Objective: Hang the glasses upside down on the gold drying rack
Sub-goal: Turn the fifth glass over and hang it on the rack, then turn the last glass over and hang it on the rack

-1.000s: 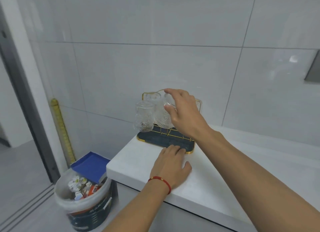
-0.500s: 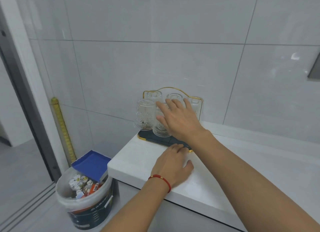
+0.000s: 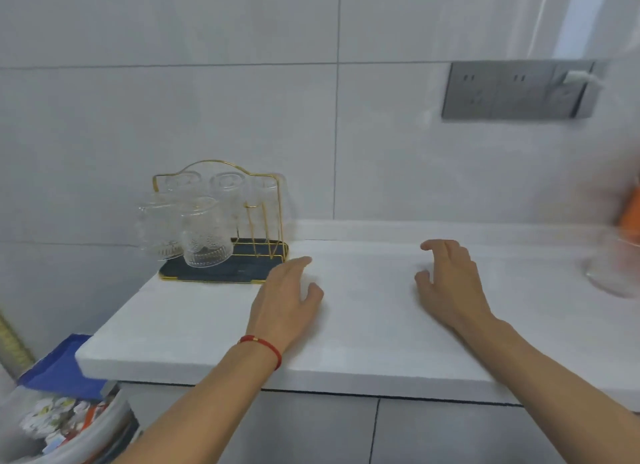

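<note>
The gold drying rack (image 3: 279, 210) stands on a dark tray (image 3: 221, 273) at the left end of the white counter. Several clear ribbed glasses hang upside down on it; the nearest glass (image 3: 203, 231) is at the front, another glass (image 3: 157, 226) to its left, more behind. One front peg (image 3: 254, 229) on the right is bare. My left hand (image 3: 285, 300), with a red string bracelet, rests flat on the counter just right of the tray. My right hand (image 3: 450, 283) hovers over the counter further right, fingers apart, holding nothing.
A blurred clear glass object (image 3: 613, 273) with something orange above it sits at the counter's right edge. A grey socket panel (image 3: 512, 89) is on the tiled wall. A bucket of rubbish (image 3: 59, 425) with a blue lid stands on the floor at lower left.
My right hand has left the glass on the rack and moved right over the counter. My left hand slid slightly right. The view has swung to the right.
</note>
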A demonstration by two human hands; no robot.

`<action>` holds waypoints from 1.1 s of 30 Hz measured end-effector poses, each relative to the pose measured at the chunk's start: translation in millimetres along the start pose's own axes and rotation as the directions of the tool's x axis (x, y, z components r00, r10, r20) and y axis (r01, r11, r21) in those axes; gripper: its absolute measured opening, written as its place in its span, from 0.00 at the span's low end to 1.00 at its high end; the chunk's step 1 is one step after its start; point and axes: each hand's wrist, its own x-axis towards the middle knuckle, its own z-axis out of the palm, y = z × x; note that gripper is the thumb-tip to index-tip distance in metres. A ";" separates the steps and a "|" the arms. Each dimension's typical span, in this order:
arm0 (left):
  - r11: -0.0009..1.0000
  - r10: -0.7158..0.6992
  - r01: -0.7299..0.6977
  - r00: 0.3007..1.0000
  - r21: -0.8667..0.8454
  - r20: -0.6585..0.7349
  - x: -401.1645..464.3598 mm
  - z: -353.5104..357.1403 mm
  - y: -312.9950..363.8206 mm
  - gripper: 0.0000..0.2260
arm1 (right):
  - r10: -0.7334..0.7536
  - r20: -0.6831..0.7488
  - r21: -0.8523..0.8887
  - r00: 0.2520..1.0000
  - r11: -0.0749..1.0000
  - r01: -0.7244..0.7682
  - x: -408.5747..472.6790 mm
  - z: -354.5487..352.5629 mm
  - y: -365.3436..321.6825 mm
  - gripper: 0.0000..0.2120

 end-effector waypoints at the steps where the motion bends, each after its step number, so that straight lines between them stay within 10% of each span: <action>1: 0.999 0.040 -0.039 0.999 -0.032 0.012 3.4 15.9 20.9 0.22 | 0.118 0.000 0.031 0.993 0.993 -0.118 0.5 -4.2 17.1 0.23; 5: 0.980 0.195 -0.190 0.978 -0.059 0.080 15.6 74.9 92.9 0.22 | 0.462 -0.242 0.391 0.853 0.851 -0.350 7.9 -22.1 66.0 0.31; 10: 0.946 0.305 -0.318 0.939 0.063 0.162 19.1 114.2 114.5 0.24 | 0.781 -0.493 0.562 0.384 0.623 -0.545 20.2 -41.0 123.2 0.41; 19: 0.948 0.310 -0.318 0.939 0.032 0.148 18.0 118.5 109.7 0.25 | 0.881 -0.419 0.527 0.219 0.432 -0.732 61.1 -49.3 197.3 0.48; 24: 0.952 0.300 -0.305 0.946 0.020 0.127 20.3 119.3 110.1 0.26 | 0.807 -0.423 0.372 0.411 0.569 -0.734 52.9 -46.8 180.9 0.45; 30: 0.949 0.194 -0.149 0.971 -0.279 0.142 20.2 112.4 110.7 0.38 | 0.311 -0.306 0.375 0.900 0.908 -0.186 20.9 -33.1 102.5 0.37; 33: 0.868 0.101 -0.029 0.988 -0.495 0.119 20.1 100.7 113.5 0.42 | -0.134 -0.224 0.250 0.965 0.949 0.190 0.4 -22.1 53.9 0.39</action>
